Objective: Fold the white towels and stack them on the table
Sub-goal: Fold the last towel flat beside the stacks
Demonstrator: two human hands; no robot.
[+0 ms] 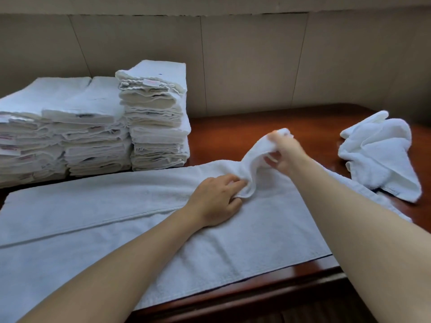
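A small white towel (253,159) hangs bunched between my two hands above the middle of the table. My right hand (283,152) grips its upper end, raised off the surface. My left hand (215,199) pinches its lower end, low against a large white towel (116,220) that lies spread flat over the near part of the table. Three stacks of folded white towels (93,127) stand at the back left; the right-hand stack is the tallest. A crumpled white towel (377,155) lies at the right.
The dark red wooden table (245,129) shows bare between the stacks and the crumpled towel, and along its front edge at the lower right. A beige panelled wall runs close behind the table.
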